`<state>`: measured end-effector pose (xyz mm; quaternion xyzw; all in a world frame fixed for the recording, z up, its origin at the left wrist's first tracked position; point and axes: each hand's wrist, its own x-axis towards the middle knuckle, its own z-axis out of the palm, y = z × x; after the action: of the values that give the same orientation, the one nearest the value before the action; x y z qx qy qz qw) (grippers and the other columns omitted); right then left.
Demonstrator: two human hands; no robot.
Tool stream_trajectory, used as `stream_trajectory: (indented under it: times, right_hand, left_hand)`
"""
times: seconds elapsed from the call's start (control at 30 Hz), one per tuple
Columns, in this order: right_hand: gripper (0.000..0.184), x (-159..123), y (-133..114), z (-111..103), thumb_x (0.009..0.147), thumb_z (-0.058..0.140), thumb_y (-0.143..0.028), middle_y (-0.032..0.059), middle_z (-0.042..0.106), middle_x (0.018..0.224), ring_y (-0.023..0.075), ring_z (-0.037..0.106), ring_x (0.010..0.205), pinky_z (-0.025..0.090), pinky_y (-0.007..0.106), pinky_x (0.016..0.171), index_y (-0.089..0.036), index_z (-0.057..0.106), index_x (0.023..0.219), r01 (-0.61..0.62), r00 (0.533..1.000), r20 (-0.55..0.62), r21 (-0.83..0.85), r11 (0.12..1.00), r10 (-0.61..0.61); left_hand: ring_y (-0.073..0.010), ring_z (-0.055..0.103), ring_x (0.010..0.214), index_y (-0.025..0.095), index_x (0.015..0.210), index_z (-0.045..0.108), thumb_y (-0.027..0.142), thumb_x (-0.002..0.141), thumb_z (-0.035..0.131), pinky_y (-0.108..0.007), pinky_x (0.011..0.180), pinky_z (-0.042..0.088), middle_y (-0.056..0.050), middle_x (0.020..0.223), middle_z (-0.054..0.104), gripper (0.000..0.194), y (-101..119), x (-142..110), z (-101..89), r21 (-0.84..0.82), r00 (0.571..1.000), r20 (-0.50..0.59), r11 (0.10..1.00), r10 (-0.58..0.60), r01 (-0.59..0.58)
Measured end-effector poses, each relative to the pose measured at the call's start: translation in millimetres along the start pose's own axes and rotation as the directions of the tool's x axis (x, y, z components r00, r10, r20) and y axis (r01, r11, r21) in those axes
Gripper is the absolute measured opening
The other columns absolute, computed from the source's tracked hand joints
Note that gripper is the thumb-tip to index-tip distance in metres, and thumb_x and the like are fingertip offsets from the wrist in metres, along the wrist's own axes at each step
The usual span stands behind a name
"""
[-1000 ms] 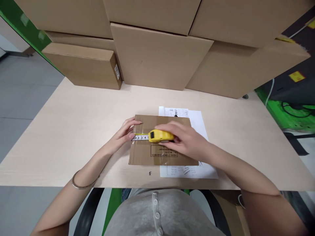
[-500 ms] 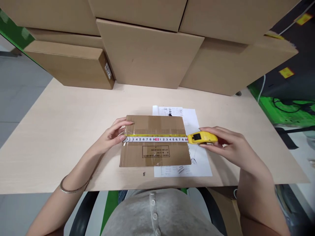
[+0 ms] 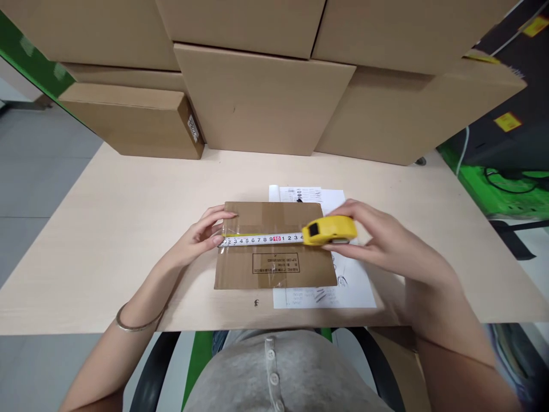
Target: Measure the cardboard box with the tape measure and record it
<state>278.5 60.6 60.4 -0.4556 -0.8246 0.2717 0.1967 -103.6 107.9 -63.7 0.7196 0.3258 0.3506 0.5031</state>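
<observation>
A small cardboard box (image 3: 274,272) with printed text lies flat in front of me. My left hand (image 3: 203,236) grips its left edge, fingers on the upper left corner, thumb pressing down the free end of the measuring tape's white blade (image 3: 257,240). The blade runs left to right across the box top, with a red 10 near its middle. In my right hand (image 3: 364,232) is the yellow case of the tape measure (image 3: 332,230), above the right part of the box. Papers (image 3: 326,298) with print and handwriting stick out from under the box.
Large cardboard boxes (image 3: 266,103) stand along the back of the table (image 3: 141,229). A flatter box (image 3: 132,129) stands at the back left. Black equipment and cables (image 3: 514,177) are off to the right, beside a green surface.
My right hand has moved left with the tape measure's case, from beyond the box's right edge to over its top. Less blade shows now. My left hand keeps its hold.
</observation>
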Motion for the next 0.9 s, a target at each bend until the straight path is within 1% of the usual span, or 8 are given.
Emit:
stream_trajectory:
  times: [0.13, 0.27, 0.4, 0.53, 0.63, 0.7, 0.77, 0.9]
  right_hand:
    - [0.035, 56, -29, 34, 0.096, 0.059, -0.045, 0.0105, 0.064, 0.113, 0.0219, 0.066, 0.083, 0.052, 0.036, 0.07, -0.019, 0.055, 0.119, 0.163, 0.974, 0.166, -0.04, 0.986, -0.154]
    - [0.039, 94, -55, 68, 0.094, 0.058, -0.024, 0.0073, 0.057, 0.136, 0.0193, 0.066, 0.088, 0.05, 0.032, 0.065, -0.028, 0.048, 0.132, 0.396, 0.894, 0.277, -0.123, 0.91, -0.352]
    - [0.04, 107, -64, 73, 0.094, 0.057, -0.018, 0.0057, 0.056, 0.142, 0.0216, 0.065, 0.105, 0.051, 0.033, 0.074, -0.027, 0.049, 0.132, 0.451, 0.85, 0.326, -0.044, 0.892, -0.414]
    - [0.041, 91, -38, 44, 0.086, 0.063, -0.015, 0.0042, 0.066, 0.12, 0.0178, 0.065, 0.099, 0.051, 0.031, 0.081, -0.025, 0.054, 0.125, 0.368, 0.882, 0.204, 0.267, 0.891, -0.426]
    - [0.044, 60, -14, 15, 0.071, 0.066, -0.008, 0.0029, 0.068, 0.11, 0.0184, 0.065, 0.096, 0.052, 0.031, 0.079, -0.024, 0.058, 0.111, 0.276, 0.903, 0.191, 0.428, 0.861, -0.385]
    - [0.046, 35, -6, -1, 0.065, 0.063, -0.004, 0.0029, 0.067, 0.109, 0.0186, 0.066, 0.097, 0.053, 0.031, 0.08, -0.024, 0.058, 0.105, 0.216, 0.876, 0.288, 0.483, 0.848, -0.387]
    - [0.047, 12, -6, -12, 0.062, 0.06, -0.001, 0.0026, 0.067, 0.105, 0.017, 0.066, 0.092, 0.054, 0.03, 0.079, -0.024, 0.058, 0.103, 0.179, 0.85, 0.373, 0.46, 0.87, -0.372]
    - [0.044, -15, -7, -18, 0.065, 0.061, -0.002, 0.0024, 0.065, 0.098, 0.016, 0.065, 0.085, 0.053, 0.029, 0.076, -0.026, 0.055, 0.101, 0.16, 0.872, 0.376, 0.386, 0.908, -0.313]
  left_hand:
    - [-0.0352, 0.031, 0.148, 0.035, 0.135, 0.064, 0.048, 0.093, 0.061, -0.055, 0.117, 0.035, -0.01, 0.146, 0.051, 0.045, -1, -1, 0.6, 0.0, 0.999, -0.004, 0.999, -0.042, 0.042]
    - [-0.0359, 0.037, 0.147, 0.029, 0.127, 0.07, 0.066, 0.097, 0.037, -0.052, 0.116, 0.038, -0.008, 0.151, 0.051, 0.058, -2, 0, 8.9, -0.226, 0.99, -0.077, 0.97, -0.115, 0.095]
    - [-0.0372, 0.039, 0.147, 0.025, 0.127, 0.07, 0.071, 0.097, 0.025, -0.052, 0.118, 0.037, -0.007, 0.151, 0.054, 0.071, -2, 0, 13.5, -0.306, 0.978, -0.118, 0.943, -0.171, 0.128]
    - [-0.037, 0.031, 0.151, 0.026, 0.135, 0.065, 0.069, 0.099, 0.019, -0.058, 0.124, 0.024, -0.009, 0.158, 0.045, 0.073, 17, 0, 9.0, -0.053, 0.993, -0.085, 0.996, -0.082, 0.078]
    - [-0.0335, 0.018, 0.156, 0.031, 0.148, 0.05, 0.05, 0.102, 0.045, -0.061, 0.125, 0.015, -0.008, 0.164, 0.034, 0.051, 56, -2, 16.1, 0.375, 0.993, -0.095, 0.927, 0.071, -0.03]
    - [-0.0329, 0.024, 0.155, 0.029, 0.151, 0.043, 0.039, 0.097, 0.06, -0.059, 0.123, 0.026, -0.012, 0.163, 0.035, 0.057, 87, -3, 30.7, 0.532, 0.984, 0.032, 0.831, 0.174, -0.164]
    - [-0.0319, 0.034, 0.151, 0.022, 0.148, 0.044, 0.036, 0.096, 0.061, -0.055, 0.119, 0.037, -0.016, 0.156, 0.046, 0.057, 110, -3, 50.6, 0.577, 0.933, 0.248, 0.734, 0.26, -0.358]
    - [-0.0348, 0.044, 0.145, 0.013, 0.139, 0.053, 0.036, 0.1, 0.054, -0.053, 0.114, 0.046, -0.022, 0.145, 0.057, 0.045, 121, 0, 89.0, 0.614, 0.86, 0.452, 0.616, 0.238, -0.493]
